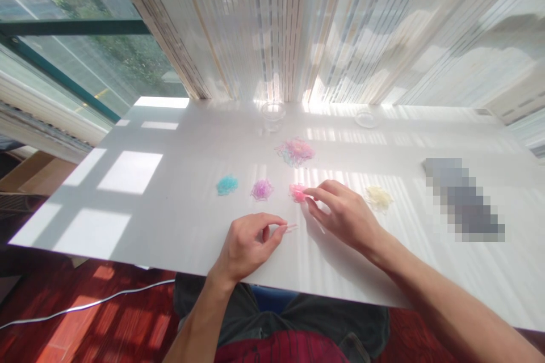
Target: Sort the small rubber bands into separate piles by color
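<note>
My left hand is closed in a pinch on a pale rubber band, whose loop sticks out past the fingertips above the white table. My right hand reaches to the small pile of pink rubber bands, thumb and forefinger nearly together on the pile's right edge. Left of it lie a purple pile and a teal pile. A pale yellow pile is right of my right hand. Farther back sits a larger mixed pile, mostly pink with some teal.
A clear cup stands near the table's back edge, with a clear round lid lying to its right. At the right lies a blurred-out dark object. Striped curtains hang behind the table; a white cable runs across the floor.
</note>
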Demonstrator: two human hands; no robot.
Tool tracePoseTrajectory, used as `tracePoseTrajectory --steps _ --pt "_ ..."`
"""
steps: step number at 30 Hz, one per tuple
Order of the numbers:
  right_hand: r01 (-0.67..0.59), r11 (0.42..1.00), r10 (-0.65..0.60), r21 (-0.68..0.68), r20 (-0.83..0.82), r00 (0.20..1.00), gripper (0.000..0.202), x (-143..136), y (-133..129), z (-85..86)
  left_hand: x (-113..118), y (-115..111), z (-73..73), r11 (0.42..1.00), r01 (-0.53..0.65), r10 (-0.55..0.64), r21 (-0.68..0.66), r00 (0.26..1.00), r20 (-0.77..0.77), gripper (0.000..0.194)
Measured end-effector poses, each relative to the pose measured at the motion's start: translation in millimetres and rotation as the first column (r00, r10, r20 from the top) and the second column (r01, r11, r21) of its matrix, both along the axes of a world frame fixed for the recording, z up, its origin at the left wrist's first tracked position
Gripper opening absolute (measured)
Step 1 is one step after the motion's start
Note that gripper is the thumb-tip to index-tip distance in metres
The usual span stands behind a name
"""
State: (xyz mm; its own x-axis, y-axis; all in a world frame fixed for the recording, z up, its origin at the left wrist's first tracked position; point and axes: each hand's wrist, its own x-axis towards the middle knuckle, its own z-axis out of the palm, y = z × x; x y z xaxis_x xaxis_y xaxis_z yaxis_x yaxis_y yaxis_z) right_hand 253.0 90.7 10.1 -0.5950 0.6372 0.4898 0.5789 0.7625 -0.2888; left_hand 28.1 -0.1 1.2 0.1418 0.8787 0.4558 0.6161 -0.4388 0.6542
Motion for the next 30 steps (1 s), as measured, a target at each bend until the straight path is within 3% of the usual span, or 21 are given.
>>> tracePoseTrajectory --steps 4,7,10,13,20,30 --pt "-0.004 1.0 0.003 -0.029 -0.031 1.0 0.015 2.0 0.6 4.2 1.4 1.1 2.0 0.999 -0.021 0.023 0.024 0.997 -0.07 0.006" --pt "-0.101 0.989 0.099 -0.105 -0.027 0.995 0.013 3.8 -0.4 8.3 4.3 2.4 4.0 0.999 -0.026 0.021 -0.023 0.982 -0.188 0.014" --pt "-0.264 0.937 0.275 -0.23 0.015 0.961 0.012 4.9 -2.4 11.4 6.6 3.2 4.5 0.997 -0.035 0.019 -0.065 0.97 -0.241 0.018" --pt "-0.348 0.872 0.38 -0.344 0.025 0.925 0.013 4.6 -4.9 13.7 6.2 3.5 4.0 0.996 -0.02 -0.001 -0.083 0.971 -0.239 0.008" --pt "-0.317 0.855 0.365 -0.41 0.043 0.93 0.011 -0.3 -9.4 11.2 1.6 4.7 3.1 0.992 0.076 -0.093 -0.099 0.979 -0.183 0.007" --pt "-0.334 0.837 0.368 -0.433 -0.006 0.93 0.012 0.0 -8.6 7.5 -0.8 3.0 1.5 0.994 0.074 -0.082 -0.087 0.992 -0.095 0.007"
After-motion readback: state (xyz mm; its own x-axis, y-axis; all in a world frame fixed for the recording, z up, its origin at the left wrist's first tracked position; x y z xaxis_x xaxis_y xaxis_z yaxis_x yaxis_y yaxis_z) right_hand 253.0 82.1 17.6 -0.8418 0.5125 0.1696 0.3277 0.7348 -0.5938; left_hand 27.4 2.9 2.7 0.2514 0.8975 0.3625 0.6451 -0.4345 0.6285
